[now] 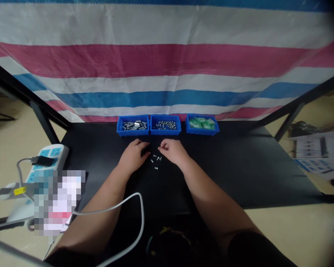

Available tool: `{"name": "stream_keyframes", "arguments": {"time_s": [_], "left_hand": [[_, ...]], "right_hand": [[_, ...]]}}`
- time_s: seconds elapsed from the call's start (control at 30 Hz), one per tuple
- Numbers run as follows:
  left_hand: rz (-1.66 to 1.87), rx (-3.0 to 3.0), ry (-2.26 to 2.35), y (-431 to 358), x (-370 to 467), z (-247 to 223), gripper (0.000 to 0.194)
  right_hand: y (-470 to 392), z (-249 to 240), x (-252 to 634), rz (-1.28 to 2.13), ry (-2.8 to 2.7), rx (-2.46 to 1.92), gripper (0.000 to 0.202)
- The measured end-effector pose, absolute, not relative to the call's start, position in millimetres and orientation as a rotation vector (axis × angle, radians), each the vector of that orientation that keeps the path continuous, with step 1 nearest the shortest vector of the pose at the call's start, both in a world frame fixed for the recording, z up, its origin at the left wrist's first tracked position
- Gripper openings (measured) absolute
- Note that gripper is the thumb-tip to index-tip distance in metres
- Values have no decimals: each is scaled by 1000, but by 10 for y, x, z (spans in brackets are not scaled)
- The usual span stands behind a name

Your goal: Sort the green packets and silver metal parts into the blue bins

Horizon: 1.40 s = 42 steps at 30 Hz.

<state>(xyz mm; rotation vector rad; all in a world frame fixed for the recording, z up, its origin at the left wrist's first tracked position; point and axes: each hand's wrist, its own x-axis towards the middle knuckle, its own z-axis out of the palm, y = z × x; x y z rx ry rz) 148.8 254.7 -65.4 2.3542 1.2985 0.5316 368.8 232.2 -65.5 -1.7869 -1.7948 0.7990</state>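
Several small silver screws lie loose on the black tabletop between my two hands. My left hand rests just left of them, thumb and fingers apart with nothing visible between them. On the other side, my right hand has its fingers curled and thumb and forefinger pressed together; whatever they may hold is too small or hidden to tell. Beyond the hands stand a blue bin of silver metal cylinders, a second blue bin of small screws, and a third blue bin of green and clear plastic packets.
A striped tarp hangs behind the table. At the left sit a white power strip with plugs and a pixelated phone-like object. A white cable loops over my left forearm. Dark metal frame posts flank the table.
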Motion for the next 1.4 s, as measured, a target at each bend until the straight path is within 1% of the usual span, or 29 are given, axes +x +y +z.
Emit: {"name": "stream_keyframes", "arguments": {"time_s": [0.07,0.13,0.27,0.33,0.4,0.53,0.67,0.77,0.83,0.9,0.97,1.0,1.03,1.13,1.2,1.27,1.4], "left_hand": [[517,2384,1286,2543,1503,-658,39],[512,2386,1291,2541,1501,-650,45],[510,2366,1301,2526,1498,-628,56],[480,2381,1346,2510,1521,-627,56],[433,2408,1422,2495,1557,-635,51],[375,2427,1483,2501,1602,-654,33],[446,2357,1396,2563,1520,-651,27],[478,2270,1316,2613,1395,-632,34],[479,2192,1293,2632,1312,-621,45],[493,2116,1272,2641,1246,-614,57],[515,2065,1269,2644,1204,-609,65],[522,2054,1280,2645,1192,-607,66],[527,2049,1297,2647,1185,-604,65],[529,2051,1330,2660,1178,-602,60],[534,2049,1328,2673,1173,-613,57],[544,2039,1314,2685,1163,-631,56],[586,2050,1291,2687,1152,-635,60]], "right_hand": [[2352,-653,3614,674,-1877,-1723,8],[2379,-646,3553,659,-1940,-1599,7],[2398,-648,3510,895,-1906,-1289,13],[2396,-667,3544,919,-1825,-1275,17],[2401,-699,3606,853,-1734,-1342,20],[2442,-745,3726,739,-1540,-1420,25],[2477,-711,3787,553,-1386,-1380,38],[2503,-691,3823,410,-1395,-1364,45],[2527,-706,3846,381,-1437,-1392,53],[2544,-733,3863,396,-1487,-1449,66],[2539,-746,3872,394,-1520,-1499,75],[2526,-741,3875,373,-1525,-1508,74],[2507,-727,3878,343,-1522,-1506,69],[2421,-641,3895,296,-1533,-1486,39],[2357,-567,3917,380,-1618,-1503,22],[2299,-498,3943,550,-1762,-1512,19],[2228,-412,3956,926,-2049,-1468,22]]}}
